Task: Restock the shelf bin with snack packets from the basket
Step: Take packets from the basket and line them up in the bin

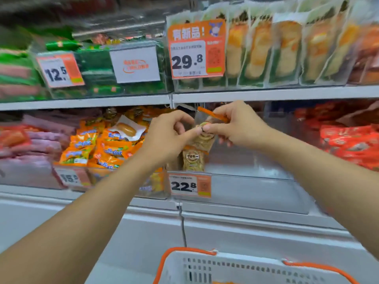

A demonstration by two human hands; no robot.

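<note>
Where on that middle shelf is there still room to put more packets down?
The clear bin behind the 22.8 price tag is bare from the upright tan packets at its left end across to the red packets. The orange packets left of it are heaped full.

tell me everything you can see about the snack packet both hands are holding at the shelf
The tan snack packet with a clear top and orange seal strip hangs roughly upright in front of the clear plastic shelf bin marked 22.8. It looks like thin crinkly plastic with a round printed label. The left hand and the right hand pinch its upper part. A similar packet stands just below it in the bin.
</note>
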